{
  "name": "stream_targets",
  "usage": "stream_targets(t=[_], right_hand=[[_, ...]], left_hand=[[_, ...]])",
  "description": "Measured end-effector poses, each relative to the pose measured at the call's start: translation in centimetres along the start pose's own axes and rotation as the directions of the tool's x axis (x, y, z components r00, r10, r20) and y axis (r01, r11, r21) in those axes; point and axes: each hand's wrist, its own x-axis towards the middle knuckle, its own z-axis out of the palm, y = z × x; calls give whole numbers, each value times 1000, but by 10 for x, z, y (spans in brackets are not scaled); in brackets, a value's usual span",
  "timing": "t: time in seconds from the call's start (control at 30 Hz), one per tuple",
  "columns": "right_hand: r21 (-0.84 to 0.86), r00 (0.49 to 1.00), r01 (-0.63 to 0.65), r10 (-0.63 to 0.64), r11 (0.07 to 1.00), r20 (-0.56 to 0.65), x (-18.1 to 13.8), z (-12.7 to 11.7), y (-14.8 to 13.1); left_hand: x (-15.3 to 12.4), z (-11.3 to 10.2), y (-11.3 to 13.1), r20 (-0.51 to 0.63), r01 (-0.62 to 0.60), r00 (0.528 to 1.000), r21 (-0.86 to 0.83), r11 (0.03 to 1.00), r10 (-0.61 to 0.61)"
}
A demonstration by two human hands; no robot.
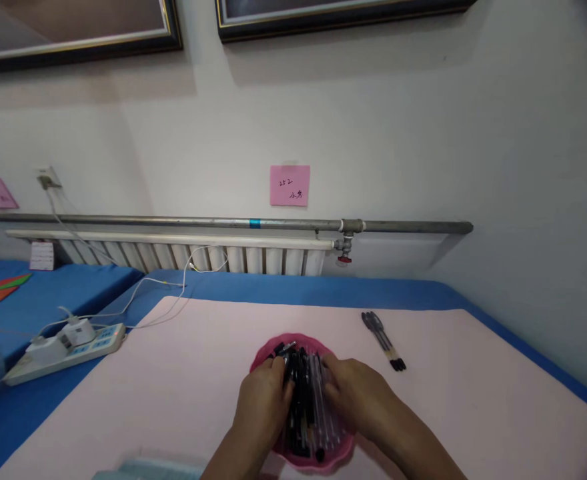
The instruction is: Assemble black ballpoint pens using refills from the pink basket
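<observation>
Person's two bare hands are both at a pink scalloped bowl (298, 337) on a pale pink sheet (198, 387). Bowl is full of loose pens (301, 403), dark and clear, mostly lying lengthwise, pointing away from the person. Left hand (263, 395) is on the bowl's left side, fingers curled in against the pens; cannot tell whether it pinches one. Right hand (357, 395) is on the right side, thumb and fingers bent toward the clear pens; grip is unclear, fingertips partly hidden. Pens between the hands look slightly blurred. Right of the bowl, apart from it, a small bundle of pens (384, 341) lies slanted on the sheet, banded near its lower end. Blue cloth (298, 287) shows beyond the sheet. White power strip (107, 342) with plugged-in adapters sits at left. Light-blue item (143, 471) is cut off at the bottom edge.
</observation>
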Motion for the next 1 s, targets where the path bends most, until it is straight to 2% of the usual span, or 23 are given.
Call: stream_targets(t=[0.23, 0.4, 0.47, 0.53, 0.6, 0.7, 0.77, 0.83, 0.9, 1.0], right_hand=[[118, 1000, -18, 17, 993, 5, 8, 9, 8], [207, 1000, -12, 14, 978, -8, 11, 11, 10], [238, 1000, -8, 14, 971, -25, 12, 11, 10], [261, 999, -4, 16, 965, -44, 14, 9, 10], [278, 998, 10, 8, 961, -63, 15, 8, 10], [349, 995, 22, 12, 937, -95, 16, 4, 8], [433, 994, 28, 19, 901, -104, 15, 1, 5], [507, 995, 61, -13, 860, -97, 13, -1, 0], [545, 991, 128, -92, 829, -93, 10, -2, -5], [527, 980, 197, -184, 827, -77, 7, -1, -12]], left_hand=[[1, -3, -1, 45, 44, 998, -15, 999, -43], [1, 0, -1, 32, 76, 997, -73, 994, -73], [2, -1, -2, 21, 111, 994, -156, 982, -109], [4, -4, -3, 46, 179, 984, -320, 930, -174], [7, -10, -3, 125, 277, 960, -542, 793, -249], [11, -21, -2, 257, 354, 930, -820, 449, -265], [12, -27, -1, 290, 333, 931, -924, 187, -224], [13, -32, -1, 273, 270, 940, -962, -42, -206], [14, -35, -1, 241, 200, 942, -962, -188, -234], [14, -37, -1, 182, 98, 939, -955, -278, -292]])
